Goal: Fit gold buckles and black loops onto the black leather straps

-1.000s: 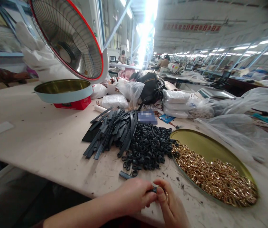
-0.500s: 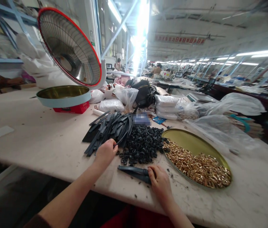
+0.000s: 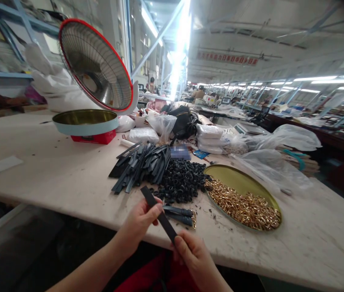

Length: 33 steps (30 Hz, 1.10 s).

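Observation:
A flat black strap (image 3: 166,225) is stretched between both hands, close to the table's front edge. My left hand (image 3: 143,219) pinches it near its upper part, thumb on top. The lower end is gripped by my right hand (image 3: 191,251). Just behind the hands lie a few finished-looking straps (image 3: 179,214) with gold metal clasps at their right ends. Farther back is a pile of loose black strips (image 3: 144,164), and right beside it a heap of small black loops (image 3: 181,180). Gold clasps (image 3: 245,205) fill the near part of a round gold tray (image 3: 239,174).
A red-rimmed heater (image 3: 98,67) stands at the back left behind a round tin (image 3: 86,127) resting on a red box (image 3: 94,138). Clear plastic bags (image 3: 278,166), white packets (image 3: 210,138) and a black bag (image 3: 184,121) line the table's far side.
My left hand has brought a black strip from the pile toward me. My right hand has let go of the clasped straps, moved nearer, and now grips the strip's lower end.

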Tool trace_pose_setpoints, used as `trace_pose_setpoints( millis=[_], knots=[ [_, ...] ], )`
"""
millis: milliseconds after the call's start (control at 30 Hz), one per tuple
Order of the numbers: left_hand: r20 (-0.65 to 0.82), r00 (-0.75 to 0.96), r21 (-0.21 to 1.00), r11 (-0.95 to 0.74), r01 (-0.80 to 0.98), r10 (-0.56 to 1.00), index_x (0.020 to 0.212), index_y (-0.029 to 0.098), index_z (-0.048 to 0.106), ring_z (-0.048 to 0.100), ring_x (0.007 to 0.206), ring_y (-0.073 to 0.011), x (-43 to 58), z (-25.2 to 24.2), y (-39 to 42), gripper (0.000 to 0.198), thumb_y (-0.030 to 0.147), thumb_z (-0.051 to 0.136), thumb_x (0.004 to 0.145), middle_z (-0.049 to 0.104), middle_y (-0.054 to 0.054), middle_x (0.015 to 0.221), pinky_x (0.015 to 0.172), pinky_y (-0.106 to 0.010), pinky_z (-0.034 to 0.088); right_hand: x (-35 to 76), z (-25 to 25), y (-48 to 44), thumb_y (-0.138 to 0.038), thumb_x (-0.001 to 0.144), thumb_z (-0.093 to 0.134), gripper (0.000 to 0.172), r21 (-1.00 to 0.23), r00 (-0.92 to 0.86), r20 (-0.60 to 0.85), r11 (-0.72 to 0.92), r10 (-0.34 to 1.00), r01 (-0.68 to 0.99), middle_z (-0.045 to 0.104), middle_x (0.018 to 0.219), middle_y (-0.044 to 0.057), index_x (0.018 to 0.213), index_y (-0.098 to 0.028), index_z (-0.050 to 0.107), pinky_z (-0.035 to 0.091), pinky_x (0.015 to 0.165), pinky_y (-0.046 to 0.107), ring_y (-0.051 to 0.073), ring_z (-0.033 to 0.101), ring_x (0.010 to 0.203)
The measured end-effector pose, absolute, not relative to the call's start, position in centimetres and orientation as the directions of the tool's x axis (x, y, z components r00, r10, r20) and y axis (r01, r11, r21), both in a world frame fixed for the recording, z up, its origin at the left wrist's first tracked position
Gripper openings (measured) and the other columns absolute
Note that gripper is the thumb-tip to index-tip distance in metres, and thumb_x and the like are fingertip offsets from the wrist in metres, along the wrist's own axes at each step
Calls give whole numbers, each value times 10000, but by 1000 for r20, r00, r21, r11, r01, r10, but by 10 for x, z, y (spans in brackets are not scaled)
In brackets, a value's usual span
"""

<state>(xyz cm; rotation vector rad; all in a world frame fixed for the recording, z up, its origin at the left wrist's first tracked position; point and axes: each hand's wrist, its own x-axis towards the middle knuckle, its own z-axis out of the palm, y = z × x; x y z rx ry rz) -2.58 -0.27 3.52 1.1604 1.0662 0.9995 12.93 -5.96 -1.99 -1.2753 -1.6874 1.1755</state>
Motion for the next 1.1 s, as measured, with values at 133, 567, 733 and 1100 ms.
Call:
trace_pose_setpoints(
  millis=[133, 567, 733, 1100],
  knots=[
    [-343, 436, 923, 385, -8, 832, 887, 149, 487, 443, 434, -57, -8, 8, 5, 306, 422, 501, 749, 502, 58, 555, 426, -173, 333, 139, -23, -45, -418, 886, 289, 418, -898, -369, 19, 178, 929, 403, 545, 616, -5, 673, -180, 558, 367, 526, 215, 124, 499, 578],
    [-461, 654, 736, 670, -96, 600, 941, 154, 439, 321, 303, -30, -8, -16, 43, 276, 379, 478, 786, 490, 78, 441, 341, -140, 264, 208, -76, 67, -241, 747, 510, 81, -488, 44, 181, 51, 982, 871, 535, 731, 27, 677, -201, 513, 365, 594, 283, 168, 502, 643],
    [-490, 629, 767, 642, -19, 604, 908, 152, 466, 354, 314, -41, -5, -18, 45, 293, 419, 390, 813, 509, 55, 479, 347, -153, 267, 211, -69, 55, -333, 755, 532, 201, -759, 107, 166, 58, 980, 649, 585, 760, 39, 621, -194, 478, 397, 591, 282, 156, 517, 634],
    [-234, 581, 878, -88, 471, 780, 901, 161, 537, 440, 466, -91, 3, -4, 24, 328, 374, 290, 867, 460, 56, 517, 468, -187, 307, 176, -48, 16, -342, 659, 671, 301, -999, 109, -36, -36, 993, -7, 583, 709, -19, 883, -194, 535, 442, 565, 240, 124, 546, 627]
  ],
)
